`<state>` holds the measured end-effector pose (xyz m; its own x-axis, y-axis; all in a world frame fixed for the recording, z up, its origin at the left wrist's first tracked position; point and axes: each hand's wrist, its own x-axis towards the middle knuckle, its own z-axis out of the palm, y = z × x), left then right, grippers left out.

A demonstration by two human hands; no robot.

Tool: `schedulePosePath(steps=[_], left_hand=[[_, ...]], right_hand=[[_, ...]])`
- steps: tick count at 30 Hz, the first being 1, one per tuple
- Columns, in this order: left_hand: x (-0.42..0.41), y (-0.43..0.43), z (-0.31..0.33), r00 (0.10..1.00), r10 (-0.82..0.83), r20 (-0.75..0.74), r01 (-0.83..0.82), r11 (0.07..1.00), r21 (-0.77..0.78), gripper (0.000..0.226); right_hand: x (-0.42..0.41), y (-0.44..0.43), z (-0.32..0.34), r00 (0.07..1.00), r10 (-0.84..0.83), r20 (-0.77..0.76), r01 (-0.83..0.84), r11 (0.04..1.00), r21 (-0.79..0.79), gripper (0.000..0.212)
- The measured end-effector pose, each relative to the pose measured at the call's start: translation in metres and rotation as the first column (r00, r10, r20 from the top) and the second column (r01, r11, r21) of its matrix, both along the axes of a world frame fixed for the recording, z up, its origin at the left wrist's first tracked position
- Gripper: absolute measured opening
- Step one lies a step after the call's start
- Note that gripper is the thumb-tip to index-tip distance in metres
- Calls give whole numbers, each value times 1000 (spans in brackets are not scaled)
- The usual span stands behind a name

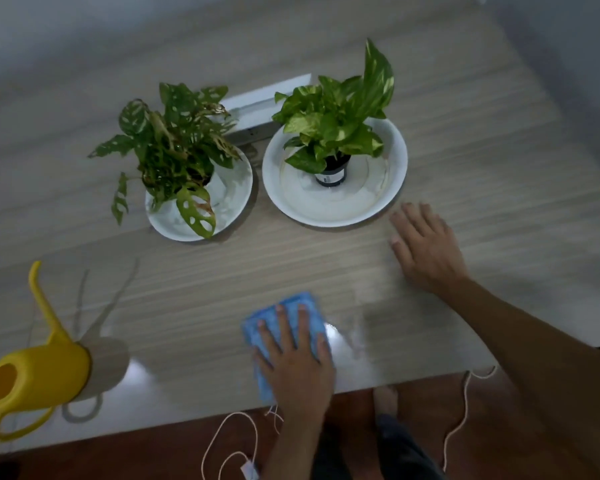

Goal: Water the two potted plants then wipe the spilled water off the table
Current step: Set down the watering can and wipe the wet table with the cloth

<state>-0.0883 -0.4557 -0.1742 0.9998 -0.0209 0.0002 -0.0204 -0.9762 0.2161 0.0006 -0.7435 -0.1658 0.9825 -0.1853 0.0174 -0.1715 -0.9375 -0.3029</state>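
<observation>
Two potted plants stand on white saucers on the wooden table: a holey-leaved plant on the left saucer, and a pothos in a dark pot on the larger right saucer. My left hand presses flat, fingers spread, on a blue cloth near the table's front edge. A wet sheen lies just right of the cloth. My right hand rests flat on the table, fingers apart, beside the right saucer. A yellow watering can stands at the front left.
A white box lies behind the plants. The table's front edge runs close below my left hand, with a brown floor and white cords beneath. A grey wall closes the far side.
</observation>
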Motion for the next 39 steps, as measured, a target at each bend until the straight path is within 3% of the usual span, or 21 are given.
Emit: schedulePosePath(steps=[3,5,8,11,12,15,18,21,24,26,28,31,35,37,39], left_hand=[[-8,-67,-4,963,-268,-2,268,963,-35,58],[45,-68,-8,949,-316,8,316,949,7,55],[101,-1,-18,993,-93,69,84,988,131,59],[49,16,-5,987,140,79,-146,987,73,61],[21,-6,0,993,111,38,-113,992,56,61],[-28,-95,-1,979,-201,-43,199,979,-31,61],[39,-111,-7,947,-320,-42,321,947,10,57],[94,-36,-16,994,-107,21,104,989,102,59],[52,-5,-7,995,96,15,-97,994,50,61],[8,-47,-1,999,-25,-43,26,999,22,64],[-13,-102,-3,964,-263,-50,260,964,-57,63],[48,-134,-7,918,-395,-11,395,918,-43,56],[100,-58,-14,990,-134,33,133,990,40,57],[69,-36,-8,1000,1,12,-1,1000,21,59],[16,-56,1,999,-1,-40,1,1000,6,61]], right_hand=[[-1,-48,0,995,-74,-69,69,995,-67,59],[-2,-72,-3,990,-70,-122,56,992,-112,61],[-5,-79,-9,985,-67,-162,49,993,-108,63],[-7,-78,-15,986,-104,-128,86,987,-135,59],[-7,-78,-14,988,-99,-119,83,987,-136,59],[-8,-77,-12,992,-75,-99,62,990,-125,58],[-8,-79,-12,993,-89,-83,79,989,-124,59],[-7,-78,-13,992,-85,-96,72,989,-131,58],[-8,-79,-14,987,-105,-125,89,988,-126,58],[-6,-79,-12,985,-112,-131,97,988,-119,58],[-6,-77,-11,986,-115,-119,101,988,-114,56],[-5,-78,-11,987,-121,-102,109,988,-111,55],[-6,-77,-12,988,-109,-113,97,990,-106,55],[-7,-77,-12,988,-119,-95,109,988,-109,55],[-6,-78,-12,990,-114,-82,105,989,-108,55]])
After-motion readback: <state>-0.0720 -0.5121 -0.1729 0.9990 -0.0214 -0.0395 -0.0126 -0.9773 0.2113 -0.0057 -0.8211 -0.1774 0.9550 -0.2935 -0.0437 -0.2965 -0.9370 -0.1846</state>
